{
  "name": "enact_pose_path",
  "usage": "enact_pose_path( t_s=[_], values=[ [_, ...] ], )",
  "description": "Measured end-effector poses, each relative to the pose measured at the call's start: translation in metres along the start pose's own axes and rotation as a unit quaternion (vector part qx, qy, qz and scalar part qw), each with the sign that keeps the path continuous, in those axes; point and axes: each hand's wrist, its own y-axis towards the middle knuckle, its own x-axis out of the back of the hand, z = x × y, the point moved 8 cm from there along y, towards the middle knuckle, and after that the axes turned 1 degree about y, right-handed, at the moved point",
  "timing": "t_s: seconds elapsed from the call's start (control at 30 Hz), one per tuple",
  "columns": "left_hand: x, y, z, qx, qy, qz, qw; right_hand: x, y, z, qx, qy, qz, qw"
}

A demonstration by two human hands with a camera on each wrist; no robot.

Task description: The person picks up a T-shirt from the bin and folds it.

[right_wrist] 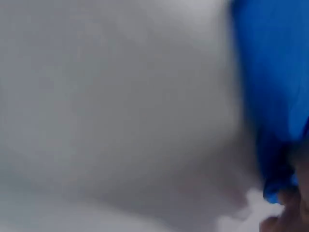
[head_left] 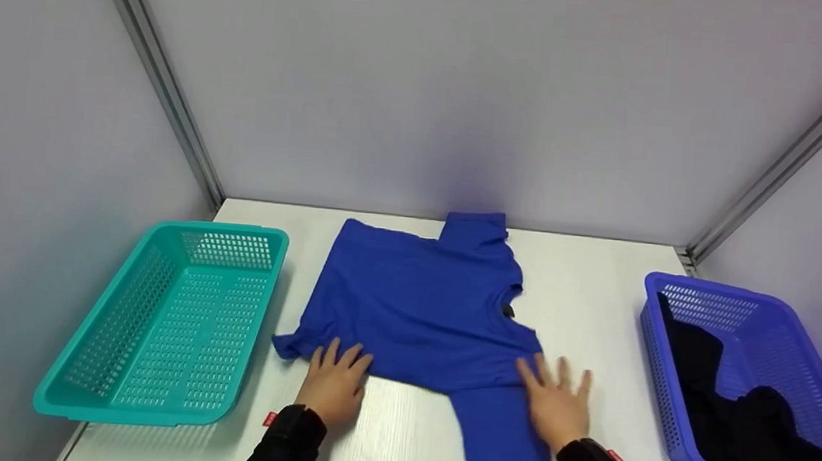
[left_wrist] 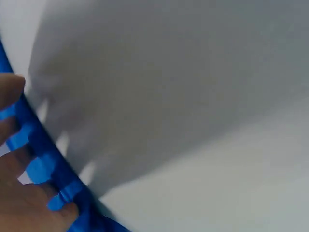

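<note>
A blue short-sleeved T-shirt (head_left: 421,296) lies spread on the white table, its neckline toward the right and its hem toward the left. One sleeve points to the back wall, the other toward the front. At the shirt's near edge, close to the rumpled hem corner, my left hand (head_left: 335,388) rests with spread fingers; in the left wrist view, its fingers (left_wrist: 17,162) lie over the blue cloth. My right hand (head_left: 556,407), also with fingers spread, has its fingertips by the shoulder and near sleeve. The right wrist view is blurred, showing bunched cloth (right_wrist: 275,159) beside the fingers.
A teal basket (head_left: 272,307) with nothing in it stands on the left of the table. On the right is a purple-blue basket (head_left: 651,370) holding black cloth (head_left: 744,427). Grey-white panels (head_left: 391,99) enclose the back and sides.
</note>
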Motion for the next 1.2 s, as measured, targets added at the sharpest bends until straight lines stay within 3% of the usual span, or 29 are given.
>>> enact_pose_path(
  t_s=[0.07, 0.13, 0.2, 0.3, 0.37, 0.47, 0.6, 0.77, 0.97, 1.2],
  values=[
    [0.0, -0.001, 0.007, 0.011, 0.017, -0.028, 0.9994, 0.007, -0.001, -0.015, -0.042, -0.015, -0.027, 0.999],
    [-0.001, -0.003, 0.015, 0.027, 0.044, -0.055, 0.9971, 0.013, -0.002, -0.02, -0.045, -0.009, -0.062, 0.997],
    [0.001, -0.003, 0.022, 0.047, 0.079, -0.074, 0.9929, 0.017, -0.003, -0.012, 0.0, 0.017, -0.1, 0.995],
    [0.003, -0.003, 0.03, 0.069, 0.135, -0.083, 0.9849, 0.015, -0.009, 0.013, 0.121, 0.073, -0.116, 0.983],
    [0.004, -0.002, 0.033, 0.072, 0.156, -0.081, 0.9818, 0.008, -0.016, 0.029, 0.186, 0.097, -0.088, 0.974],
    [0.005, -0.001, 0.034, 0.065, 0.158, -0.075, 0.9824, -0.006, -0.024, 0.035, 0.211, 0.103, -0.029, 0.972],
    [0.007, -0.003, 0.032, 0.052, 0.147, -0.067, 0.9854, -0.019, -0.025, 0.012, 0.153, 0.086, 0.004, 0.984],
    [0.004, -0.002, 0.023, 0.009, 0.114, -0.051, 0.9921, -0.02, -0.031, -0.035, 0.053, 0.072, -0.007, 0.996],
    [-0.001, -0.001, 0.008, -0.055, 0.059, -0.022, 0.9965, -0.007, -0.035, -0.071, -0.034, 0.058, -0.004, 0.998],
    [0.006, 0.0, -0.006, -0.085, 0.063, -0.045, 0.9934, 0.009, -0.03, -0.079, -0.074, 0.027, 0.004, 0.997]
  ],
)
